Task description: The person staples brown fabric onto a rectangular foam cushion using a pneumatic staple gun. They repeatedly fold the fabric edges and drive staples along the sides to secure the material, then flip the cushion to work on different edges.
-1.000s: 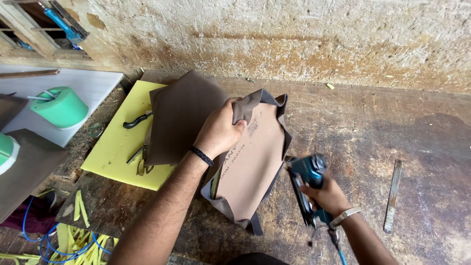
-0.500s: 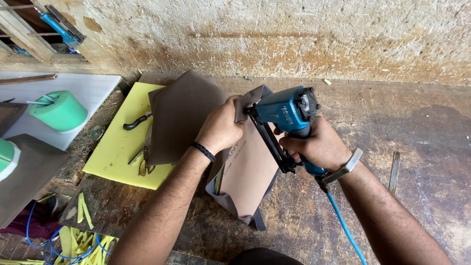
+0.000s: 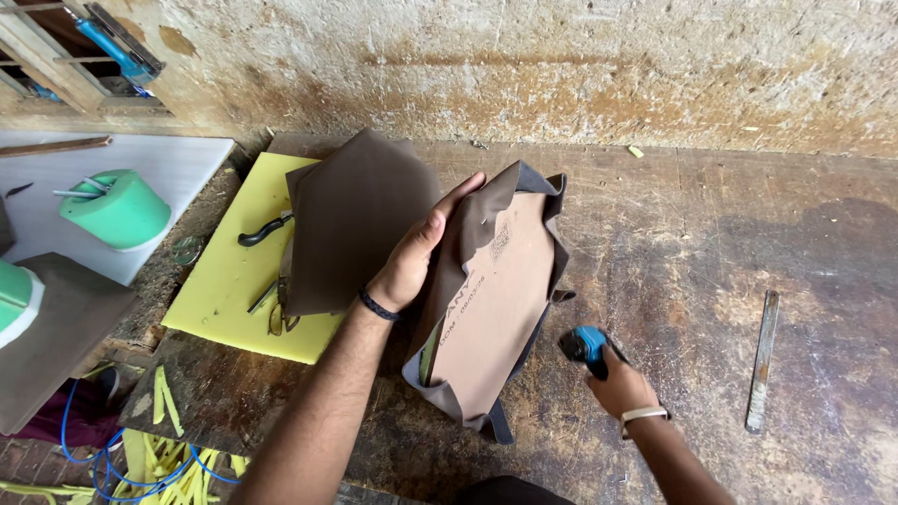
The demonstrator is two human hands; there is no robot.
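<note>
My left hand (image 3: 418, 254) presses on the upper left edge of a brown cardboard panel (image 3: 493, 299) wrapped in dark brown fabric, holding the folded fabric down. The panel lies tilted on the worn wooden workbench (image 3: 692, 243). My right hand (image 3: 619, 383) is low at the panel's right side, closed around the handle of a blue pneumatic stapler (image 3: 586, 344). A second brown fabric piece (image 3: 355, 220) lies to the left, partly over a yellow foam sheet (image 3: 224, 281).
Scissors and a black-handled tool (image 3: 265, 229) rest on the yellow foam. A green foam cylinder (image 3: 117, 210) stands on a white board at left. A metal bar (image 3: 762, 360) lies at right. Yellow foam scraps and a blue hose (image 3: 140, 463) lie on the floor.
My right hand has dropped with the stapler from the panel's top edge down to the bench at the panel's right. My left hand stays on the fabric fold.
</note>
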